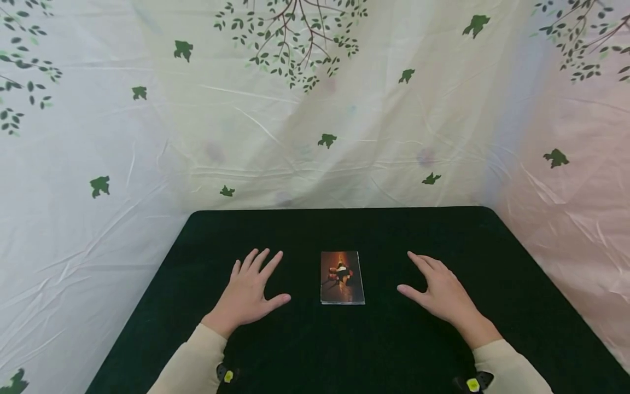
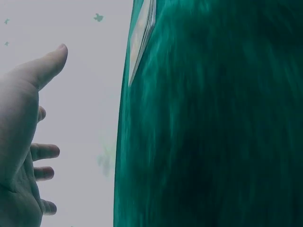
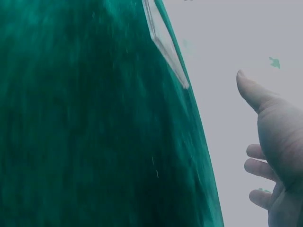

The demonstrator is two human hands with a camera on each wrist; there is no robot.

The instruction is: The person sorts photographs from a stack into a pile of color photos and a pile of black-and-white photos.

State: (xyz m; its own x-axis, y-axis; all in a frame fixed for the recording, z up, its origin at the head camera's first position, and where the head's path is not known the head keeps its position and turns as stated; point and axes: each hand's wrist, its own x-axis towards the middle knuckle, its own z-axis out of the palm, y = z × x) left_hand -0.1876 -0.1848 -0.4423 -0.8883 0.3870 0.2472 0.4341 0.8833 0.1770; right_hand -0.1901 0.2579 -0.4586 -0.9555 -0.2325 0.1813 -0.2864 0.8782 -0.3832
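A thin, layered stack of what look like picture cards [image 1: 343, 278] lies flat on the dark green table, its top showing small figures against an orange-brown background. Its pale layered edge [image 2: 144, 40] is visible in the left wrist view, and the right wrist view shows the stack [image 3: 165, 45] near the table's far edge. To its left, my left hand [image 1: 250, 293] is held with fingers spread and thumb pointing inward, touching nothing. On the other side my right hand [image 1: 445, 293] has its thumb and fingers extended, also apart from the stack and holding nothing.
The dark cloth-covered table [image 1: 394, 350] has rounded far corners. Behind and beside it hangs a pale curtain [image 1: 275, 137] printed with leafy branches and green birds. A dark strap device with a yellow mark [image 1: 228, 376] sits at the left wrist, and a similar device [image 1: 473, 384] at the right.
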